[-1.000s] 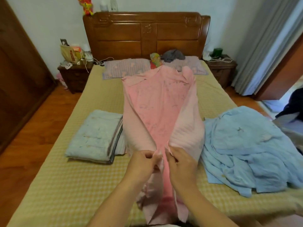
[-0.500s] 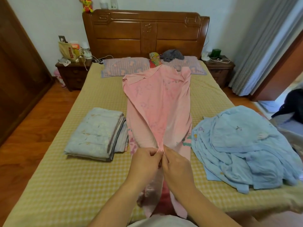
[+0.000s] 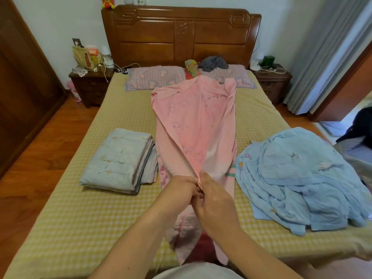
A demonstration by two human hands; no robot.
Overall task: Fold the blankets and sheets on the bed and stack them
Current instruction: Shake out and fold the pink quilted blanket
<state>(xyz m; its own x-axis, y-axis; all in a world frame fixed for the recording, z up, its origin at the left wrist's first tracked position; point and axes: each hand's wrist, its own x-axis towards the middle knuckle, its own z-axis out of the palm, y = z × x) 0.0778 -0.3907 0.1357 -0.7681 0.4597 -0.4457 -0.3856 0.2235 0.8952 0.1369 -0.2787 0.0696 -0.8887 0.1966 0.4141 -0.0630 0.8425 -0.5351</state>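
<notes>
1. Pinching the near edges of the pink sheet (image 3: pixel 193 125), the left hand (image 3: pixel 181 190) and right hand (image 3: pixel 215 200) meet, touching each other at the middle of the bed (image 3: pixel 80 218)
2. Both hands have fingers curled on the cloth, drawing it into a narrow strip that runs from the pillows (image 3: pixel 155 77) to the near edge, where it hangs over
3. A folded grey blanket (image 3: pixel 118 160) lies just left of the pink sheet
4. A crumpled blue sheet (image 3: pixel 302 188) lies heaped on the right
5. The wooden headboard (image 3: pixel 181 35) stands behind the pillows
</notes>
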